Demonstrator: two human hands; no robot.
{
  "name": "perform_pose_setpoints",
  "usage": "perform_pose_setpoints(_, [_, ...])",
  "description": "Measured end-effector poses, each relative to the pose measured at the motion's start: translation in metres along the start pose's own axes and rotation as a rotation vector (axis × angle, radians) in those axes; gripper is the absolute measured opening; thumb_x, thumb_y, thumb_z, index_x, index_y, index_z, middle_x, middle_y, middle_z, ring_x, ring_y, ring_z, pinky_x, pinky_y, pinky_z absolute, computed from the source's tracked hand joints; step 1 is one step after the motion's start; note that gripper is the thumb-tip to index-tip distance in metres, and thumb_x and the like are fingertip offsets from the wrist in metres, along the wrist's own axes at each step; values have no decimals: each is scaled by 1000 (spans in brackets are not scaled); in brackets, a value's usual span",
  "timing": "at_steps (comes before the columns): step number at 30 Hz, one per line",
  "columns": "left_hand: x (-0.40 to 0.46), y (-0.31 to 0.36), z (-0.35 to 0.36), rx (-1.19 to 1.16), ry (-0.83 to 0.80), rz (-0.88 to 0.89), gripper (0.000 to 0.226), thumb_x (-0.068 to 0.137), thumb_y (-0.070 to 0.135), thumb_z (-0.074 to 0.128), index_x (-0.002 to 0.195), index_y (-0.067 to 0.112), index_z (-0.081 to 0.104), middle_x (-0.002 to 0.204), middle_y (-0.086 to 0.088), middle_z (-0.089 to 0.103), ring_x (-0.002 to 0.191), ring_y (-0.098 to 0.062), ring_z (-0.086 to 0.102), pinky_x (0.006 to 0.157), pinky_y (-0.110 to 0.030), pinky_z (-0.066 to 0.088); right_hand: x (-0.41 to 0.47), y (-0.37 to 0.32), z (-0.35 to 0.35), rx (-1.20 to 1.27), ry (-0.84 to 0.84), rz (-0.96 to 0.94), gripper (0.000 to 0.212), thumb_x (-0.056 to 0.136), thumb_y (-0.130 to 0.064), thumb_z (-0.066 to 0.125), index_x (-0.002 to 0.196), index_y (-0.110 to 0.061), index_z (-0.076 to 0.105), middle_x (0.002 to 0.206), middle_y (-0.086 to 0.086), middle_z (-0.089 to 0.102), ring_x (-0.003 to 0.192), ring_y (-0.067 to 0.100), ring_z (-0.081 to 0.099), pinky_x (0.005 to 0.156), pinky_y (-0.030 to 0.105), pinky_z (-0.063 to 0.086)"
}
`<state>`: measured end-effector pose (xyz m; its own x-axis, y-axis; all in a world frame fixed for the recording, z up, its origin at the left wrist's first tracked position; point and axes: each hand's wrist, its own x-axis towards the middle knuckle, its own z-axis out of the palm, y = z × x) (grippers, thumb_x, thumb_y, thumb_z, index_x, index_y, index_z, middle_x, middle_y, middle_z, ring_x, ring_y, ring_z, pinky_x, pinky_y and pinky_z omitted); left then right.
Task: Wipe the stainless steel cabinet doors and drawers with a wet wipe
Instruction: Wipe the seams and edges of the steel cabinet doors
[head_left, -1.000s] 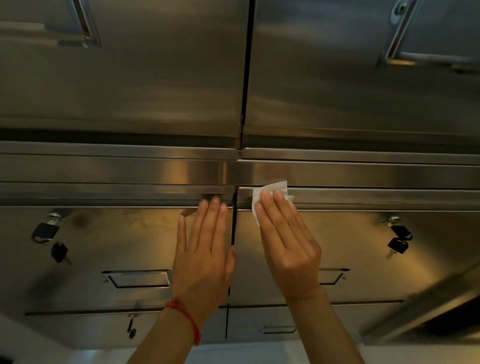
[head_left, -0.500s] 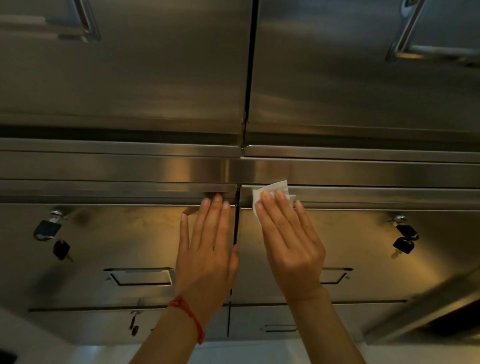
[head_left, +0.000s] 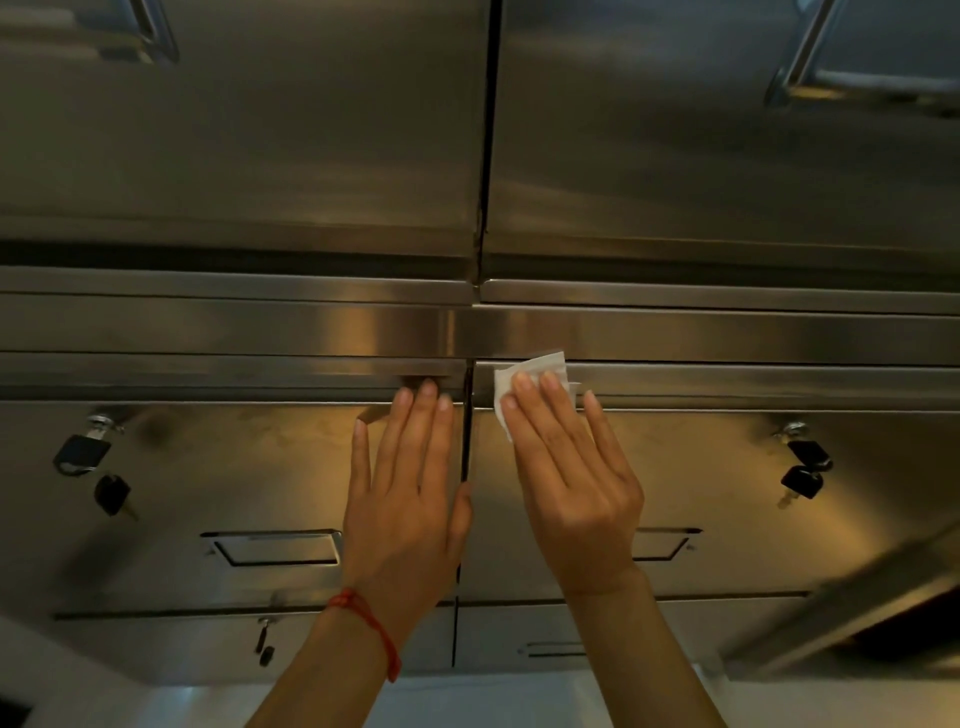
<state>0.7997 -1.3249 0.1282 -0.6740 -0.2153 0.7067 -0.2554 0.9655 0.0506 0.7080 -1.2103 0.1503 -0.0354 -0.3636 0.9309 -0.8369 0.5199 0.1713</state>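
**Stainless steel fronts, a white wipe under flat fingers**

Stainless steel covers the whole view: two upper cabinet doors meet at a dark vertical seam, each with a bar handle cut off by the top edge. Below them run horizontal steel rails, and under those sit two drawers side by side. All doors and drawers are shut, so nothing can be told of what they hold.

The left drawer has a recessed pull and a lock near its upper left corner with a small padlock and a black key hanging from it. The right drawer has a bunch of black keys in the lock near its upper right corner. A lower row of drawers shows beneath, one with a key dangling.

The wet wipe lies folded against the top rail of the right drawer, just right of the centre seam. The right hand presses it flat with straight, spread fingers; the fingertips cover its lower part, while its upper edge and left corner stick out beyond them.

The left hand rests flat and relaxed on the left drawer, fingers straight and holding nothing, tips touching the rail beside the seam. A red string bracelet circles that wrist.
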Motion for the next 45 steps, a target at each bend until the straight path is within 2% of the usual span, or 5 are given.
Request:
perform_pose_setpoints(18, [4, 2, -3, -10, -22, -38, 63, 84, 29, 38, 140, 2, 25, 143, -22, 38, 136, -30, 22, 112, -53, 16, -12, 23, -15, 8, -15, 117, 28, 83, 1, 69, 111, 1, 65, 120, 18, 60, 115, 31, 57, 94, 45, 49])
perform_pose_setpoints(23, [1, 11, -6, -69, 3, -67, 64, 85, 28, 40, 141, 1, 24, 148, -21, 28, 139, -30, 18, 113, -48, 11, -13, 23, -19, 40, -12, 137, 27, 83, 1, 69, 110, 4, 65, 118, 21, 61, 114, 32, 58, 92, 44, 51])
perform_pose_setpoints(29, [-5, 31, -8, -41, 19, 50, 65, 88, 28, 41, 143, 2, 18, 151, -17, 23, 140, -28, 19, 110, -55, 23, -14, 27, -19, 50, -10, 128, 26, 88, 1, 61, 114, 4, 63, 122, 21, 58, 117, 32, 55, 93, 44, 50])
perform_pose_setpoints(35, [1, 46, -4, -14, -15, 108, 61, 86, 28, 41, 141, 3, 27, 147, -15, 28, 138, -27, 24, 106, -59, 26, -20, 37, -23, 6, -38, 145, 31, 86, 3, 64, 116, 3, 62, 126, 19, 56, 120, 32, 53, 99, 44, 46])
perform_pose_setpoints(45, [4, 57, 3, 42, -53, 32, 61, 87, 28, 39, 140, 1, 31, 147, -16, 29, 138, -29, 24, 109, -56, 24, -16, 36, -20, 2, -32, 150, 25, 90, 0, 56, 115, 2, 62, 125, 19, 57, 119, 34, 53, 102, 46, 41])
